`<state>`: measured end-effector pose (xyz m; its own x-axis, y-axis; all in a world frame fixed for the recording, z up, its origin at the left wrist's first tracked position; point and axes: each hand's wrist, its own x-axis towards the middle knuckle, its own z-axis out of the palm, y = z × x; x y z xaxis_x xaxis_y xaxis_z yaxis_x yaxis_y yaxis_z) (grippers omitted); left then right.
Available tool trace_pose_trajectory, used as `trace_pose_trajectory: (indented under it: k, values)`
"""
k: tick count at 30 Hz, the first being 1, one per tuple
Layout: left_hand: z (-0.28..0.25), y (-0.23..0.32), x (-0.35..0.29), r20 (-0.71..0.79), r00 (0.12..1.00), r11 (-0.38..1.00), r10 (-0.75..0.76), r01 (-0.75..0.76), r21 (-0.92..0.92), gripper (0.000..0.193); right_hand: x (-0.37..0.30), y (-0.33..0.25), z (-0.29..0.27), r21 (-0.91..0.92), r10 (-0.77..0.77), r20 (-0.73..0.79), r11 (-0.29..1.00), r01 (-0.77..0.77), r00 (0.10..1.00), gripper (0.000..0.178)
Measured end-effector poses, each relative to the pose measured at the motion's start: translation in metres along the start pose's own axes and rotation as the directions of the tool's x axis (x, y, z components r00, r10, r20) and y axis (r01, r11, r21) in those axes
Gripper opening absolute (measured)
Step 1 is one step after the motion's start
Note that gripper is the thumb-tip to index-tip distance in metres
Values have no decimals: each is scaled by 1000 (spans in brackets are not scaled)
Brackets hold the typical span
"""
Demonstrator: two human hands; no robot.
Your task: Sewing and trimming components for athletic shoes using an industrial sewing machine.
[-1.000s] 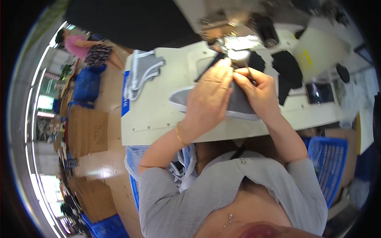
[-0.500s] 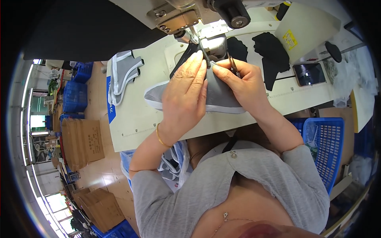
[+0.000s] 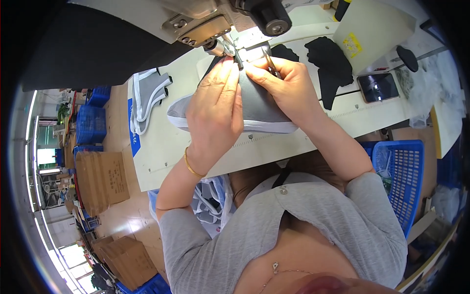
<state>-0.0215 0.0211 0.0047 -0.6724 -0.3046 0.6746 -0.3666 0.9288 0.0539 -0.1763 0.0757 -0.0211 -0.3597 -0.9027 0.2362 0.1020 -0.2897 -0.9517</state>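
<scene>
At the sewing station, head view:

Left hand (image 3: 215, 115): lies flat, palm down, on the grey shoe upper (image 3: 259, 105). The fingers (image 3: 226, 73) are extended and held together, not curled around anything. The fingertips reach to just beside the presser foot (image 3: 230, 49). A gold bangle (image 3: 192, 166) sits on the wrist.

Right hand (image 3: 284, 83): is closed in a pinch. The thumb and forefinger clamp a small dark metal tool (image 3: 269, 61), probably tweezers or snips; its exact kind cannot be told. The heel of the hand rests on the shoe upper. The tool tip points toward the needle area.

Shoe upper: lies on the white sewing table (image 3: 161, 147), under both hands. Its far end is directly below the sewing machine head (image 3: 205, 22). A white edge band runs along its near side.

Hand spacing: the two hands touch, or nearly touch, at the fingertips in front of the presser foot.

Sewing machine head: hangs over the far edge of the table. A black handwheel-like knob (image 3: 271, 17) shows at its right.

Left of the work: a stack of grey-and-white shoe pieces (image 3: 147, 98) lies at the table edge, well apart from the hands.

Right of the work: black fabric cut pieces (image 3: 330, 63) lie on the table, and a smartphone (image 3: 377, 87) lies beyond them.

Beside the person's right: a blue plastic basket (image 3: 399, 171) stands below table level.

Floor at left: cardboard boxes (image 3: 100, 179) and blue crates (image 3: 90, 122).
</scene>
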Motion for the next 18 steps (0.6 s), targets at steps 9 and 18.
trace_pose_trajectory:
  k: [9,18]
  values:
    - [-4,-12,7,-76,996,984,41,-28,174,22,3,-12,-1,-330,-115,31,937,119,993,21]
    - [-8,-21,16,-74,969,953,236,-216,215,25,-7,-10,-4,-229,20,5,973,-19,1000,16]
